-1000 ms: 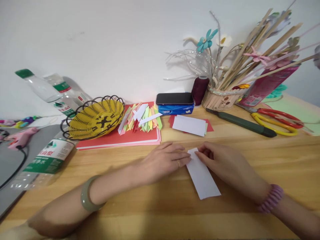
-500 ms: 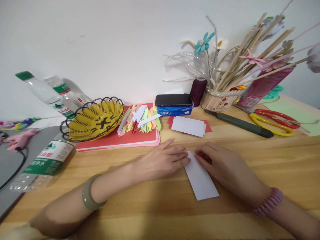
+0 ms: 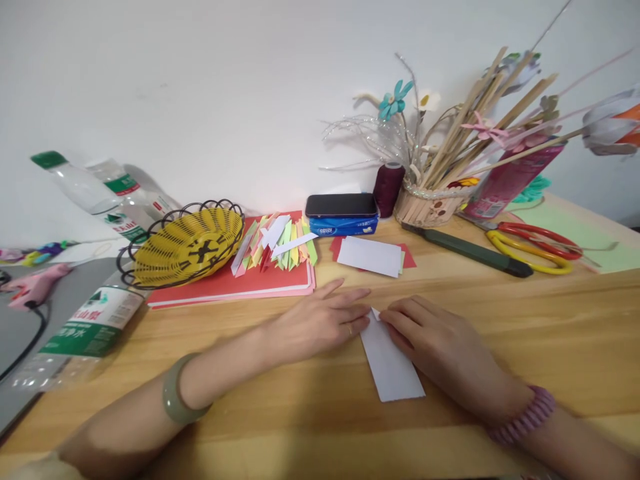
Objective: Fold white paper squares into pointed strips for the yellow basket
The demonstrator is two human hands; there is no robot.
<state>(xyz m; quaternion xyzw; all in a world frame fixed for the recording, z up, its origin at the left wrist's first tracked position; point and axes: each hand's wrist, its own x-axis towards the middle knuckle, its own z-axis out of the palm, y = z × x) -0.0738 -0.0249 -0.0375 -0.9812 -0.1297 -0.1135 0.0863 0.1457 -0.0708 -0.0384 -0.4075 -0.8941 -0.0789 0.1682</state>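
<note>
A white rectangle of paper [image 3: 393,363] lies on the wooden table with its long side slanting toward me. Its far end comes to a point, where a small corner is turned over. My left hand [image 3: 320,323] rests flat at the paper's left edge, fingers spread, fingertips touching it near the far end. At the folded corner, my right hand [image 3: 433,337] has its fingers pressed together on the paper. The thumb is mostly hidden.
Behind my hands lie stacked paper pieces [image 3: 370,255] and folded paper strips [image 3: 280,240] on red sheets. A yellow basket [image 3: 195,247] and plastic bottles [image 3: 95,320] stand left. A phone [image 3: 341,205], craft pot [image 3: 425,203], green-handled cutter [image 3: 475,252] and scissors [image 3: 530,250] lie beyond.
The far corner of the paper now shows a small turned-over flap under my right fingers, which have drawn closer together. The view has shifted slightly; my left hand stays at the paper's edge.
</note>
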